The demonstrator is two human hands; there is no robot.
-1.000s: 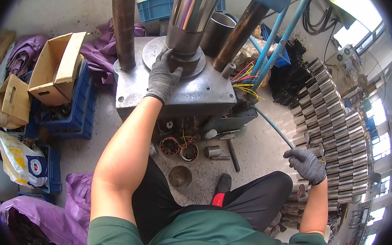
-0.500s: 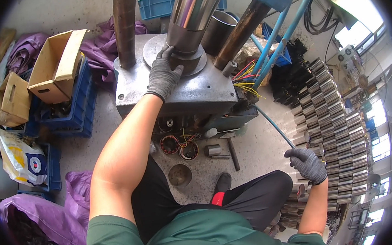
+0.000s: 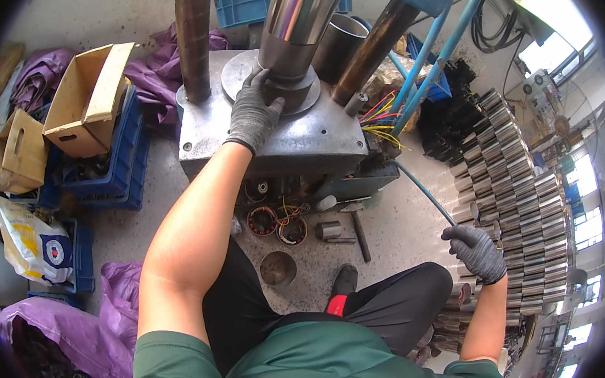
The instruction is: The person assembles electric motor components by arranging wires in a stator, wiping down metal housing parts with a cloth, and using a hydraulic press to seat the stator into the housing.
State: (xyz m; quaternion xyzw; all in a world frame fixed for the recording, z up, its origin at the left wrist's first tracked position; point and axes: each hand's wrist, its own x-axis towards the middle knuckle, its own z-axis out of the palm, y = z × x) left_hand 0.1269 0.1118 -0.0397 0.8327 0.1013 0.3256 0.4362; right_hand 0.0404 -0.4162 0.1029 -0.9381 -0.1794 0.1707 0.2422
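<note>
My left hand [image 3: 254, 111], in a grey knit glove, reaches onto the press bed. Its fingers and thumb curve around the near left side of a dark grey metal cylinder [image 3: 287, 61], which sits under the shiny press ram [image 3: 303, 11]. Beneath that cylinder lies a round steel plate [image 3: 237, 75] on the flat metal bed [image 3: 263, 146]. Off to the right, my right hand [image 3: 475, 252], gloved the same way, is closed around the end of a thin blue lever rod [image 3: 423, 192] running down from the machine. Part of the cylinder is hidden by my left hand.
Steel posts [image 3: 195, 48] flank the ram, with a dark metal tube [image 3: 339, 46] behind. Stacked shiny metal sleeves [image 3: 516, 200] fill the right side. Wound stators [image 3: 291, 231], a hammer [image 3: 361, 238] and a metal bowl [image 3: 278, 269] lie by my feet. Blue crates [image 3: 129, 153] stand left.
</note>
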